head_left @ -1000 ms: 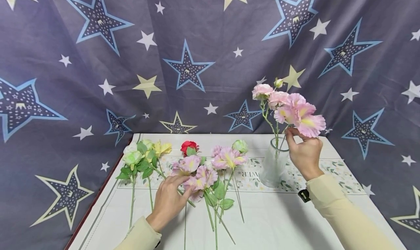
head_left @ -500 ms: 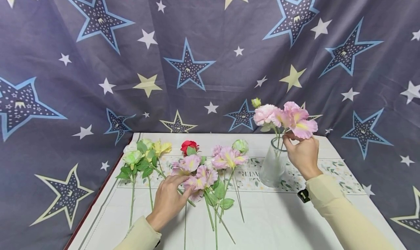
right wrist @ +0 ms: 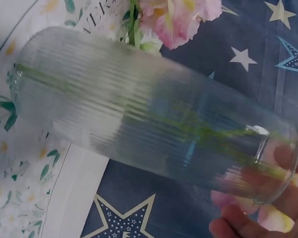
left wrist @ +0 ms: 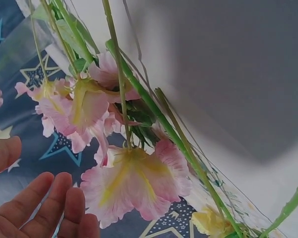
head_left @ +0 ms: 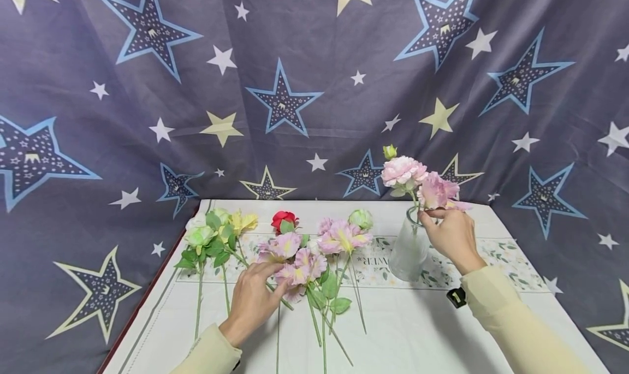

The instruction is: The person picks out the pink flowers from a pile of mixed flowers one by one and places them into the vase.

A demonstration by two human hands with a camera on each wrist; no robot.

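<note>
My right hand (head_left: 453,237) is at the mouth of a ribbed clear glass vase (head_left: 409,251). Its thumb and fingers pinch the stem of a ruffled pink-purple flower (head_left: 437,190) just above the rim. A pale pink peony (head_left: 404,171) with a green bud (head_left: 390,152) stands in the vase beside it. Through the glass (right wrist: 104,99), the right wrist view shows green stems inside. My left hand (head_left: 256,297) is by the pink-purple flowers (head_left: 301,267) lying on the table; in the left wrist view its fingers (left wrist: 44,198) are spread from the thumb, holding nothing.
White and green flowers (head_left: 199,236) and a yellow bloom (head_left: 244,221) lie at the left. Behind are a red rose (head_left: 283,220) and a green bud (head_left: 361,218). A flower-printed band crosses the white tablecloth (head_left: 393,330). A star-patterned curtain (head_left: 314,46) hangs behind.
The right hand has moved down and slightly left, bringing the ruffled pink flower lower at the vase mouth. The peony and its bud have sunk and shifted. The left hand has stayed put.
</note>
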